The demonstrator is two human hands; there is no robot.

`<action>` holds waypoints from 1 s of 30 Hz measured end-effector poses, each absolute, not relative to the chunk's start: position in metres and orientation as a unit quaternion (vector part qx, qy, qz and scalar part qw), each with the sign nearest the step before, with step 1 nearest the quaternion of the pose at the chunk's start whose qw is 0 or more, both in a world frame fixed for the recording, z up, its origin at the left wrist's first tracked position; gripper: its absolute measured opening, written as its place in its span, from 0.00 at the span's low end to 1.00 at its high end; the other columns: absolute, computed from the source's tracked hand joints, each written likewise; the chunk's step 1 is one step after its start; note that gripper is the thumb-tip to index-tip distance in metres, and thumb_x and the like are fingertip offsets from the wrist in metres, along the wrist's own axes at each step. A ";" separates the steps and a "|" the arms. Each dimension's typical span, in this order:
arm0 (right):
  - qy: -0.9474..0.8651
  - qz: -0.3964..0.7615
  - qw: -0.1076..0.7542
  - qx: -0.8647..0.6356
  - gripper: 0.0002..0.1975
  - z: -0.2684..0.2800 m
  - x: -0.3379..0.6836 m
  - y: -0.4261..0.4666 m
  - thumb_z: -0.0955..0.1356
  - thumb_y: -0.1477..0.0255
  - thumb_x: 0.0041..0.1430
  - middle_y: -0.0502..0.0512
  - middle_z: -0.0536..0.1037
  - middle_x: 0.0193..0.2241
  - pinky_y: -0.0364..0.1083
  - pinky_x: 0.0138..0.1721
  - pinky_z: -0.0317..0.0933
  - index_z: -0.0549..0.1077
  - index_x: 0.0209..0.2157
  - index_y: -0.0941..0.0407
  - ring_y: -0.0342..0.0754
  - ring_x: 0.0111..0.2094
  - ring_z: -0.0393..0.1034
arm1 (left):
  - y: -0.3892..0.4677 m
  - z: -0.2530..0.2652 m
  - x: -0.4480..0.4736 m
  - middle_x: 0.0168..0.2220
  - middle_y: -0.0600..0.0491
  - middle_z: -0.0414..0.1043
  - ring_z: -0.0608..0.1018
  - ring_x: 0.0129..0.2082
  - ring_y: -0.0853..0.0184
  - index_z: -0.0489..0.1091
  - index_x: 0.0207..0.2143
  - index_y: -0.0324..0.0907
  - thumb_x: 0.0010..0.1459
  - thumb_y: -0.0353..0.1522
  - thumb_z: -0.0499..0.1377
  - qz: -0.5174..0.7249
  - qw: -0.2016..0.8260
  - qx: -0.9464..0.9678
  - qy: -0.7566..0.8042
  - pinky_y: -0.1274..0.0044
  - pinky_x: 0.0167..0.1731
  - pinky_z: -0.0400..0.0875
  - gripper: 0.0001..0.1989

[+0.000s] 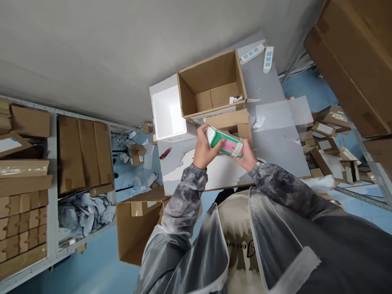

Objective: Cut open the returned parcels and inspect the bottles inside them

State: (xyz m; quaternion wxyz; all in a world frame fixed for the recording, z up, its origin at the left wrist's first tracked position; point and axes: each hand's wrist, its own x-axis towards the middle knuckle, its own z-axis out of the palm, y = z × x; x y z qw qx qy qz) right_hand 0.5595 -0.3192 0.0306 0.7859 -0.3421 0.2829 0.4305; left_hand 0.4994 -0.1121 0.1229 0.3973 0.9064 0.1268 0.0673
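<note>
Green box [232, 147] held end to end

It's up over the table [275, 149], just nearside of the open carton [211, 75]. Its long axis runs crosswise from left hand [206, 149] to right hand [247, 156], right end slanting toward the person. Each hand grips its own end, neither nearer. A pink panel fills the face; the left end looks white, perhaps open, I can't tell.

Carton [211, 73] on table [288, 153], tub [170, 112] left, power strips [268, 59] right.

The box [230, 146] is green and pink, the tub [167, 112] plain white, the sleeves [187, 196] mottled grey.
</note>
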 end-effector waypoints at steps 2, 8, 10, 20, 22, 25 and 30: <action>0.275 0.401 0.797 -0.358 0.21 0.046 0.574 -0.314 0.69 0.45 0.86 0.55 0.95 0.49 0.61 0.59 0.93 0.84 0.58 0.46 0.61 0.58 0.93 | -0.096 0.141 0.529 0.79 0.34 0.74 0.79 0.80 0.40 0.61 0.86 0.49 0.77 0.66 0.71 0.070 0.402 0.910 0.078 0.48 0.84 0.74 0.52; 0.214 0.342 0.840 -0.362 0.39 0.045 0.640 -0.301 0.66 0.34 0.82 0.59 0.86 0.75 0.68 0.81 0.79 0.78 0.78 0.43 0.62 0.82 0.78 | -0.040 0.181 0.639 0.84 0.37 0.70 0.65 0.91 0.35 0.65 0.86 0.51 0.78 0.63 0.71 0.116 0.363 0.924 -0.034 0.44 0.94 0.55 0.48; 0.228 0.340 0.830 -0.379 0.40 0.029 0.657 -0.298 0.67 0.34 0.81 0.58 0.82 0.80 0.68 0.85 0.73 0.76 0.80 0.42 0.61 0.85 0.74 | -0.021 0.175 0.684 0.83 0.38 0.70 0.65 0.90 0.36 0.67 0.86 0.53 0.78 0.58 0.73 0.116 0.342 0.931 -0.051 0.46 0.95 0.53 0.45; 0.085 0.211 0.745 -0.627 0.40 -0.031 0.620 -0.336 0.72 0.30 0.75 0.60 0.86 0.76 0.68 0.91 0.62 0.90 0.66 0.46 0.68 0.83 0.75 | -0.004 0.006 0.794 0.81 0.22 0.69 0.68 0.83 0.28 0.64 0.86 0.26 0.68 0.45 0.73 -0.146 0.201 0.968 -0.036 0.40 0.88 0.57 0.53; 0.055 0.220 0.710 -0.666 0.42 -0.038 0.606 -0.343 0.72 0.30 0.75 0.60 0.83 0.79 0.67 0.93 0.59 0.90 0.71 0.46 0.68 0.85 0.71 | -0.009 -0.026 0.796 0.83 0.19 0.66 0.68 0.84 0.29 0.62 0.87 0.22 0.67 0.44 0.73 -0.196 0.194 0.961 -0.028 0.44 0.89 0.57 0.56; 0.010 0.260 0.690 -0.676 0.48 -0.044 0.588 -0.346 0.71 0.29 0.77 0.59 0.76 0.85 0.64 0.95 0.54 0.84 0.80 0.47 0.67 0.90 0.64 | -0.010 -0.056 0.798 0.84 0.22 0.68 0.68 0.86 0.31 0.64 0.88 0.27 0.66 0.44 0.74 -0.255 0.209 0.944 0.001 0.45 0.90 0.55 0.56; 0.043 0.269 0.708 -0.651 0.47 -0.035 0.577 -0.345 0.71 0.29 0.77 0.55 0.74 0.87 0.62 0.96 0.52 0.82 0.81 0.45 0.64 0.91 0.63 | 0.016 -0.068 0.803 0.82 0.34 0.77 0.67 0.91 0.39 0.77 0.83 0.40 0.71 0.52 0.71 -0.278 0.331 0.899 0.066 0.44 0.92 0.54 0.46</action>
